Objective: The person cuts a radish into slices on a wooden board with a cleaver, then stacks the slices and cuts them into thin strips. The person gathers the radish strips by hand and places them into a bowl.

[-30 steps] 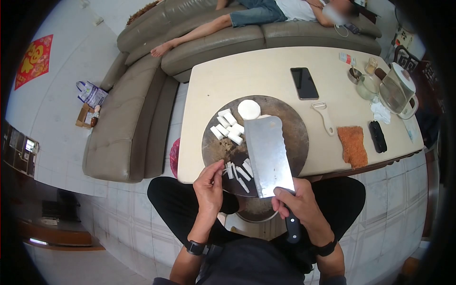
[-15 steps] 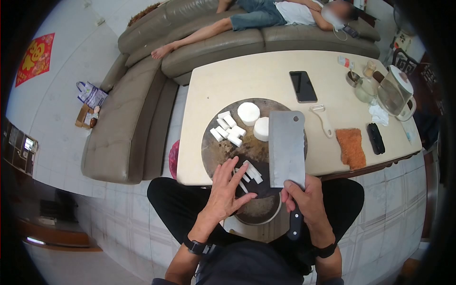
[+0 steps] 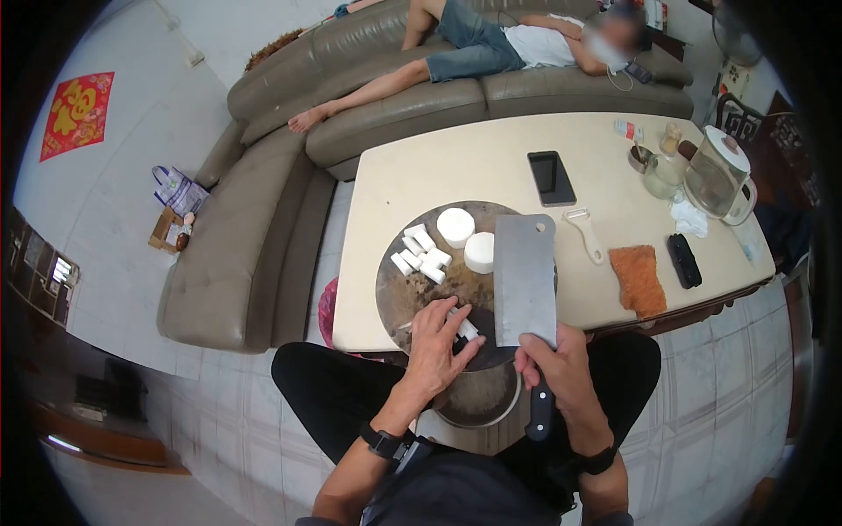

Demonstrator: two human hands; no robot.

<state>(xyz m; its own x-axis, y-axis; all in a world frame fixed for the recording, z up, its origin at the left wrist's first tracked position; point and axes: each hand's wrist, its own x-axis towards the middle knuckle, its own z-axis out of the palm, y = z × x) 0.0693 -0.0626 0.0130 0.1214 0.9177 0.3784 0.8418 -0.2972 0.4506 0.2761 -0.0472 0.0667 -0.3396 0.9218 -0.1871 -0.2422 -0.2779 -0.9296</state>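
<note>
The left hand (image 3: pixel 431 346) is drawing its fingers in from their wider spread half a second ago, now curving over the white strips (image 3: pixel 467 330) near the front edge of the round board (image 3: pixel 465 285), so they are lying partly covered; whether it is gripping them, I cannot tell. The right hand (image 3: pixel 566 368) is clasping the cleaver (image 3: pixel 524 280) over the board's right side, leaving the strips clear of its blade, while white blocks (image 3: pixel 432 273) are sitting left of board centre
</note>
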